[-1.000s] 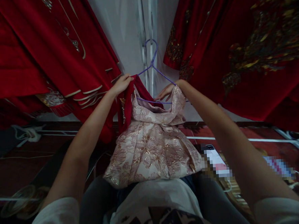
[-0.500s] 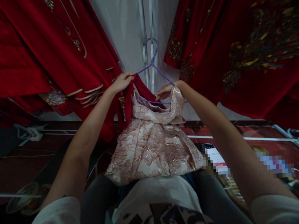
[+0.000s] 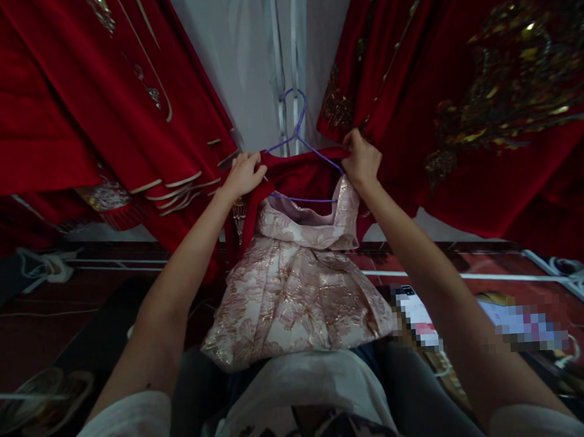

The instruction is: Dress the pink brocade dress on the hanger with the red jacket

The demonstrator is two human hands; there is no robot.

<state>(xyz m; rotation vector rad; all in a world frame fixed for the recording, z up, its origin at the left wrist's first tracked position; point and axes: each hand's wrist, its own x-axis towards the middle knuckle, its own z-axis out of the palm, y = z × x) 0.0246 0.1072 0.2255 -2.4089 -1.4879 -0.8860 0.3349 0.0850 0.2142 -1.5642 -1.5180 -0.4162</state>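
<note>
A pale pink dress point(image 3: 301, 290) with a shiny floral pattern hangs in front of me, its skirt spread over my lap. The purple hanger point(image 3: 297, 134) runs through its shoulders, hook upward. Behind the dress neckline, a red garment point(image 3: 301, 168) with gold trim stretches between my hands. My left hand point(image 3: 244, 176) is closed on its left shoulder, beside the hanger arm. On the opposite side, my right hand point(image 3: 362, 160) pinches the red cloth above the dress's right strap. The fingertips of the right hand are partly hidden.
Red embroidered garments hang at the left point(image 3: 132, 123) and right point(image 3: 406, 139). White metal poles point(image 3: 285, 41) stand ahead. A phone point(image 3: 416, 313) lies low on the right, with a blurred bright item point(image 3: 526, 323) beyond it. Clear round items point(image 3: 30, 399) sit at lower left.
My right hand has come out from behind the dress neckline and moved up, drawing the red garment across to the right shoulder. My left hand keeps its hold on the left side.
</note>
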